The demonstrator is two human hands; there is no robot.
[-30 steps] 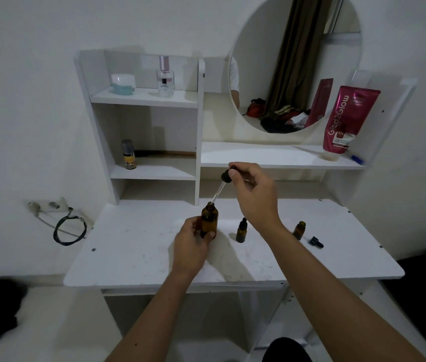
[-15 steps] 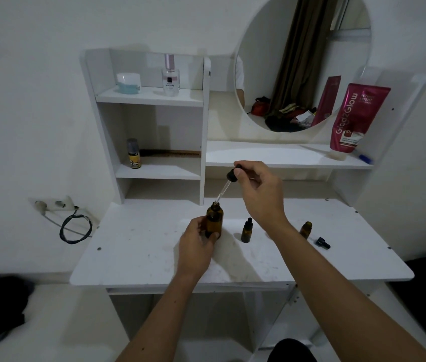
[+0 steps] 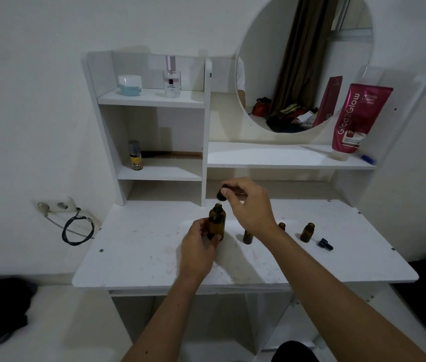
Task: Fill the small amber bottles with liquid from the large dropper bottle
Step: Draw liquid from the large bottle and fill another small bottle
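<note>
On the white dressing table [image 3: 154, 257] the job looked barely under way: no small bottle could be seen to hold liquid, though the dark glass hid any level. The large dropper bottle [image 3: 217, 226], brown glass and uncapped, stood upright near the middle of the tabletop, gripped round its lower body by the left hand [image 3: 198, 246]. The right hand [image 3: 251, 205] pinched the black dropper cap [image 3: 221, 194] just above the bottle's neck, its glass tube reaching down into the mouth, likely to draw liquid. Three small amber bottles stood to the right: one [image 3: 247, 236] partly hidden by the right wrist, another [image 3: 282, 226] behind it, a third [image 3: 307, 232] open, its small black cap [image 3: 325, 243] lying beside it.
</note>
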